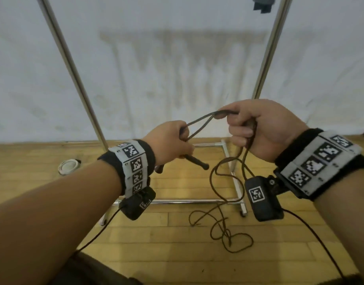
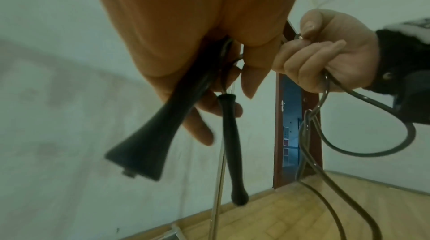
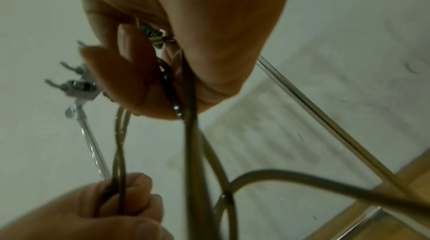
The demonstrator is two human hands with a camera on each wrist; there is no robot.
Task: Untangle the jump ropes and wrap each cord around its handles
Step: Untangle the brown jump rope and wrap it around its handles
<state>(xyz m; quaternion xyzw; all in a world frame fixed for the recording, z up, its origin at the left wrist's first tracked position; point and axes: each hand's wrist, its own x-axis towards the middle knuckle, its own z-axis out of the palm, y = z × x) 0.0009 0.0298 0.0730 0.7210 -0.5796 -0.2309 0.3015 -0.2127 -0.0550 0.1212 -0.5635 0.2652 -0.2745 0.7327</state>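
A metal garment rack point(image 1: 235, 179) stood at the far side against a white sheet, on a wooden floor point(image 1: 168, 262). The slack of the dark jump-rope cord point(image 1: 222, 229) was left in loose, crossing loops on the floor, near and a little to the right, below the hands. From there it was led up into the right hand point(image 1: 261, 130), which was closed around a bunch of strands, with a short loop pinched between thumb and forefinger. Two strands were stretched from that pinch leftward to the left hand point(image 1: 168, 142). In the left hand two black handles point(image 2: 229, 144) were gripped together, their flared ends pointing downward, with the cord ends trapped against them.

The untangling step was judged to be under way: the handles had been gathered, but no turns of cord could be seen around them. For the next move, the crossed loops on the floor would have to be drawn out straight before winding, with steady tension kept between the hands.
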